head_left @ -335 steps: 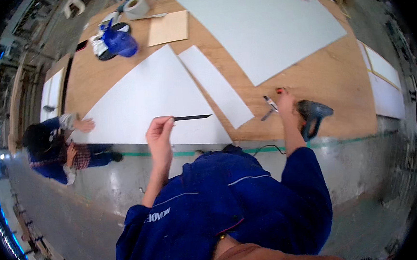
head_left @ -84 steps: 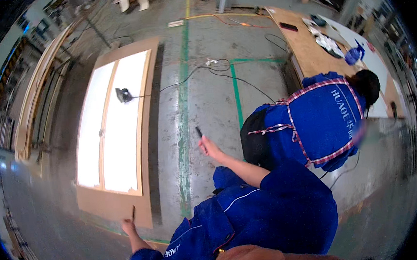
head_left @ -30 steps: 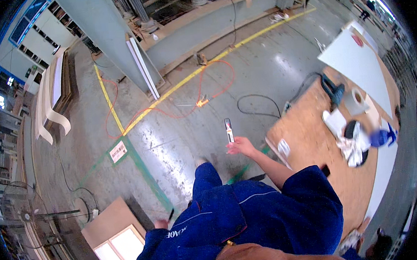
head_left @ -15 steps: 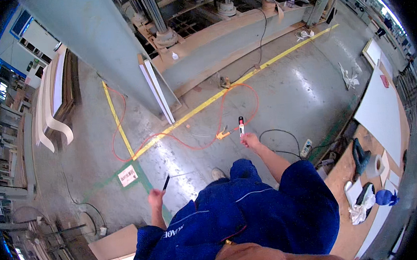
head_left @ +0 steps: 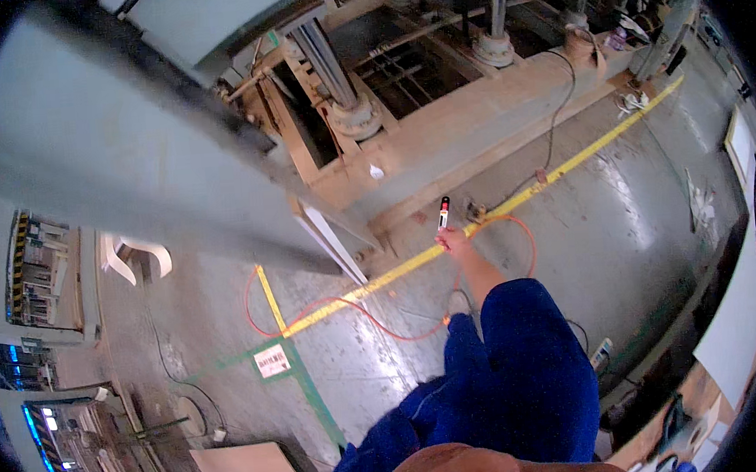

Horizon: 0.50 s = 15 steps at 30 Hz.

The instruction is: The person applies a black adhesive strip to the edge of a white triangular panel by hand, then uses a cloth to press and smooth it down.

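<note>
In the head view, I take the yellow floor line [head_left: 394, 276] as my mark. My right hand [head_left: 453, 240] is out in front of me, overlapping that line as I look down, but held above the floor. Its fingers are closed around the lower end of a slim tool [head_left: 444, 214], dark at the top and pale below with a touch of red; the tool points up past the line, and its exact kind is too small to tell. My left hand is out of view, so I cannot tell whether it is wide, narrow or holding anything.

My shoe [head_left: 459, 302] is on the near side of the line, just beside the orange hose [head_left: 533, 243], which loops out near it. The white strips [head_left: 330, 239] stand at the line's far side, toward its left end. The wooden tabletop [head_left: 655, 431] is on the near side, well apart from the line.

I judge the step in hand to be carrying the tool on foot, not using it: its upper end touches nothing that I can see. The next move seems to call for a steady grip and a footfall clear of the hose, which could catch my shoe.
</note>
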Tool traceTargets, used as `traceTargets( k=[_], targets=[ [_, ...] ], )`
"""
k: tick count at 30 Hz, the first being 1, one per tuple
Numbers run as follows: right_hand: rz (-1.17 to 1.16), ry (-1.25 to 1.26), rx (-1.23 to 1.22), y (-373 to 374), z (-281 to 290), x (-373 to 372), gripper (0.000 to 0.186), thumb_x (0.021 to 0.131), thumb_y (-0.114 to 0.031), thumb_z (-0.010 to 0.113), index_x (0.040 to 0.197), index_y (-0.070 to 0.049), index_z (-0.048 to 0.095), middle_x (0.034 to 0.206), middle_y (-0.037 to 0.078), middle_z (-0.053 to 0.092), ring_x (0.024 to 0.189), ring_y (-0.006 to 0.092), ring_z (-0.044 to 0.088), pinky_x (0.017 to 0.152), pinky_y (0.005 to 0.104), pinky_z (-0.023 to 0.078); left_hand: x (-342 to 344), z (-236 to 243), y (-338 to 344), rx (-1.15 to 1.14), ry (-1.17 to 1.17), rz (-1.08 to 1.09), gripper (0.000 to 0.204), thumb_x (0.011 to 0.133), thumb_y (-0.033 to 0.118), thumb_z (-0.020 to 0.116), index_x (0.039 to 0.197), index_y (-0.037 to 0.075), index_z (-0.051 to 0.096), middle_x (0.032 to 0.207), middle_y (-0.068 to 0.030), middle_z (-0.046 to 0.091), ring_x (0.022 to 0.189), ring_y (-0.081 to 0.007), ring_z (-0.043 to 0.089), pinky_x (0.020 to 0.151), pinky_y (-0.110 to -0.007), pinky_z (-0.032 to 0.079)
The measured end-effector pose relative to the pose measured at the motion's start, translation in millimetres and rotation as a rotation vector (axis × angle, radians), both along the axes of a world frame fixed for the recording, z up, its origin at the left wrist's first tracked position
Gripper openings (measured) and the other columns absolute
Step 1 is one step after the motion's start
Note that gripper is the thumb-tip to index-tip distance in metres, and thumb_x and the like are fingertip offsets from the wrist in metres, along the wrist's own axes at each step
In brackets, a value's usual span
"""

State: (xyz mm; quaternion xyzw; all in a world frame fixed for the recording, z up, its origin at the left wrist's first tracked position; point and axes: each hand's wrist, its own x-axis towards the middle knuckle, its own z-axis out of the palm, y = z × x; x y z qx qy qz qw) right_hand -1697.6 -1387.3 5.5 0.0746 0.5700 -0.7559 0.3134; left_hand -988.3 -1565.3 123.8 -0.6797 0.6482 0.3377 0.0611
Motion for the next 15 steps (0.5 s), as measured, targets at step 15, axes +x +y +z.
traceTargets(
  k=[15],
  targets=[
    [0.670, 1.109, 0.821, -96.6, -200.6, -45.5, 0.021, 0.073, -0.021, 0.051, 0.078, -0.004, 0.063, 0.079, 0.018, 0.062, 0.069, 0.0290, 0.058, 0.061, 0.0418, 0.045, -148.5, 65.1, -70.4, 0.208, -0.089, -0.337, 0.026, 0.065, 0.019, 0.073, 0.070, 0.002, 0.055, 0.059, -0.0060, 0.055, 0.058, -0.0162, 0.054, 0.054, -0.030, 0.043]
  ],
)
